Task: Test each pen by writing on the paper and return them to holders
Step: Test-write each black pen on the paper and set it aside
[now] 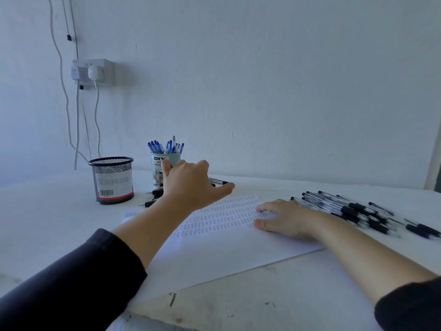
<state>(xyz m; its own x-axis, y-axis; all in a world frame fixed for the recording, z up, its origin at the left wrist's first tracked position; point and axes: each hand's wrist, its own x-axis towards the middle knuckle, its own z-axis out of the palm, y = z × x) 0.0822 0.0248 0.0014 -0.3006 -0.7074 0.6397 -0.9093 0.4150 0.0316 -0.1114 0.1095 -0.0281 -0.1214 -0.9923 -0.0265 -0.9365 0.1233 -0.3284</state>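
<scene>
A white paper (238, 254) with rows of small written test marks lies on the table in front of me. My right hand (284, 219) rests flat on its right part, fingers straight. My left hand (191, 182) reaches past the paper's far edge over a few black pens (154, 195) lying beside the light blue holder (175, 158), which is full of blue pens (156, 147). Its thumb sticks out to the right; its fingers are hidden behind the knuckles. A black mesh holder (112, 180) stands left of the blue one. A pile of black pens (346, 209) lies at the right.
The white table (47, 223) stands against a pale wall. A socket with a plugged-in charger (94, 72) and hanging cables is on the wall at the left. The table's near surface (274, 295) below the paper is scuffed.
</scene>
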